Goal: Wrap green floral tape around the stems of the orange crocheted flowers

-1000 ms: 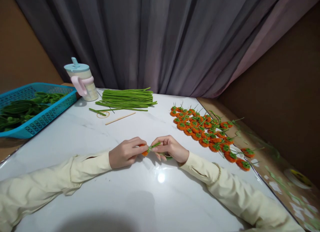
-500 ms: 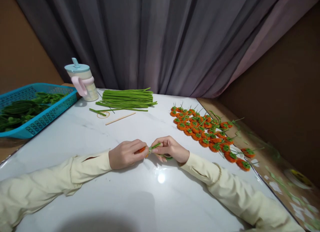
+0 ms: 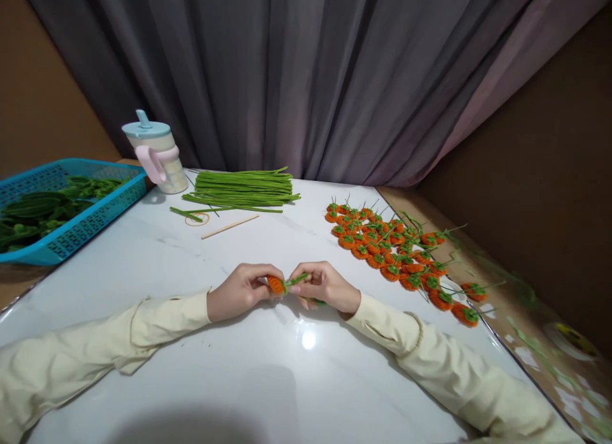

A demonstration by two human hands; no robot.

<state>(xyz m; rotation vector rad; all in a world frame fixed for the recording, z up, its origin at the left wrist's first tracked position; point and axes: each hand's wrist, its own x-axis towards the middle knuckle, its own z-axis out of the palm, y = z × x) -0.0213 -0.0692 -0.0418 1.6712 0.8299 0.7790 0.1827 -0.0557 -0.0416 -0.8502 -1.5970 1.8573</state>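
So right up close, both hands sit low over the white tabletop (image 3: 268,367), with the sleeves resting on it. The left hand (image 3: 239,291) is pinched shut on a little fuzzy orange fruit (image 3: 275,285), and the right hand (image 3: 327,286) is pinched on the thin green stem (image 3: 297,279) poking out of it. That puts the piece right between the two hands, just above the tabletop. My guess is it's super light and soft, squishy fuzz over bendy wire, so hold the orange body gently with fingertips and take the stem close to its base or it'll kink. Off to the right there's a heap of matching orange fruits (image 3: 382,243). Farther back are a wooden stick (image 3: 230,226), a rubber band (image 3: 197,220), a bundle of green stems (image 3: 243,189), a lidded cup (image 3: 157,152), and a blue basket (image 3: 76,224) of green bits at far left.
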